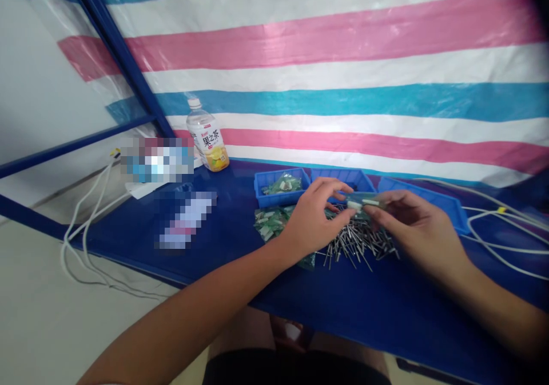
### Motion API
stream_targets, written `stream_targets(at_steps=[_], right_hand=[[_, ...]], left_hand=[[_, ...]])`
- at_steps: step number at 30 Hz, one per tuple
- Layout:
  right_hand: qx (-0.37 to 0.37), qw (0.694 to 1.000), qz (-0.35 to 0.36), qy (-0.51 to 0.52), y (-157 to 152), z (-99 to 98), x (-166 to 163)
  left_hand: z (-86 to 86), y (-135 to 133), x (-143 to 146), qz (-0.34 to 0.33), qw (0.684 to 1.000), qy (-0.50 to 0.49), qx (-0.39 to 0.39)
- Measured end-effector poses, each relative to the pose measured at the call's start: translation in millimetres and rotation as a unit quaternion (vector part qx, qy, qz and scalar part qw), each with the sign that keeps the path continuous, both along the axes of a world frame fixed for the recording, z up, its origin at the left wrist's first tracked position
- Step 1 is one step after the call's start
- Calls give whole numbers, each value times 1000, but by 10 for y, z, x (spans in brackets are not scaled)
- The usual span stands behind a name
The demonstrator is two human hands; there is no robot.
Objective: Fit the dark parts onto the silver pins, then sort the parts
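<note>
A small clear greenish plastic bag (pixel 368 202) with white pieces in it is pinched between the thumb and fingers of my right hand (pixel 407 216). My left hand (pixel 315 216) is at the bag's left end, thumb and fingertips apart with a gap between them; whether the thumb touches the bag I cannot tell. Below both hands lies a loose pile of thin metal pins or rods (pixel 351 242). Left of it, partly behind my left wrist, is a heap of similar small bags (pixel 270 222).
Behind the pile stand a blue bin of bags (pixel 281 185), a second blue bin (pixel 343 176) and a third blue bin (pixel 454 210). A drink bottle (pixel 209 139) stands at the back left. White cables (pixel 506 219) run along the right. A striped sheet (pixel 321 47) hangs behind the blue table (pixel 343 305).
</note>
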State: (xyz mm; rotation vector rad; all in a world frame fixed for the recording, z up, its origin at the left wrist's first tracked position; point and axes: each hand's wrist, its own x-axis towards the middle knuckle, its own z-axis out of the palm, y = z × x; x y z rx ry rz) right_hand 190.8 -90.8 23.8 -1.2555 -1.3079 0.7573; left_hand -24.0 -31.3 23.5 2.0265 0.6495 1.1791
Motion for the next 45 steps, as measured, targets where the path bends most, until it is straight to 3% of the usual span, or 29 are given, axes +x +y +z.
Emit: stream_targets(at_steps=[4,7,11,17,23,29,34,38,40,45], right_hand=[[54,998,-18,-12,-3,-66,15],[52,996,42,-58,-15,-118,18],[58,987,113,-102,-43,-115,-17],[92,994,10,-53,-38,-76,-28],[-3,997,33,-64,-16,-69,28],[-8,999,2,-51,-34,1,-14],[-3,999,-14,-32,-28,11,-30],[21,999,-37,-11,-16,-47,10],[28,999,0,-39,-16,-80,25],[19,987,105,-122,-53,-106,4]], left_hand=[[-1,-10,-9,-13,999,31,15],[-7,-23,-7,-39,998,48,-9],[-10,23,-10,-22,998,56,3],[50,41,-28,-4,999,16,-31],[30,-5,-26,-46,995,1,-87],[-22,18,-14,-56,993,-15,-103],[1,21,-5,-29,997,-4,-65],[1,3,-13,4,998,28,52],[-1,-22,-14,-4,995,48,87],[25,-50,-19,7,994,48,94]])
